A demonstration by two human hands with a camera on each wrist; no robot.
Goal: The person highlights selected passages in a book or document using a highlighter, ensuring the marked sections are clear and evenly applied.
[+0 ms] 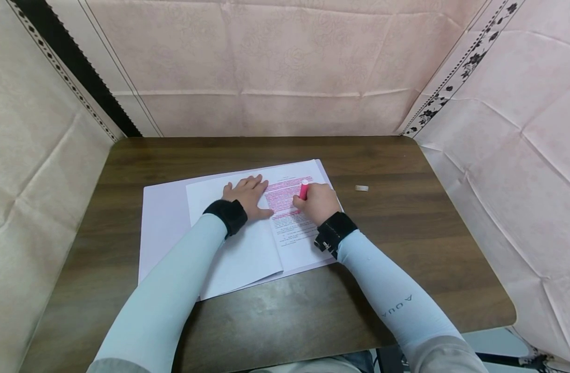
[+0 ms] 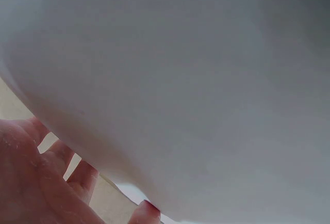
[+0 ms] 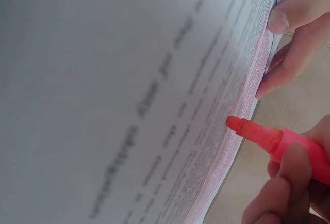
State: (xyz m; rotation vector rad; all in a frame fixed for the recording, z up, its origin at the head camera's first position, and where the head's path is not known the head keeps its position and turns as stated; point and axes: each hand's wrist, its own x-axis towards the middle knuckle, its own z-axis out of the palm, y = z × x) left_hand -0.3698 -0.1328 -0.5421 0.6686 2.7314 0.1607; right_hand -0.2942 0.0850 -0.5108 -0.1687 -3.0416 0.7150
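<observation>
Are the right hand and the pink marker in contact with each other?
Touching: in the right wrist view, the right hand grips the pink marker by its barrel.

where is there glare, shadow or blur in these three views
Head view: soft sheen on the table toward its front edge, dark shadow beside the right sleeve; left wrist view: the paper looks dim and grey; right wrist view: the nearest print is blurred, the marker crisper.

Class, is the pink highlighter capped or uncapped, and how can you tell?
Uncapped: in the right wrist view, the highlighter shows its bare tip over the printed page.
</observation>
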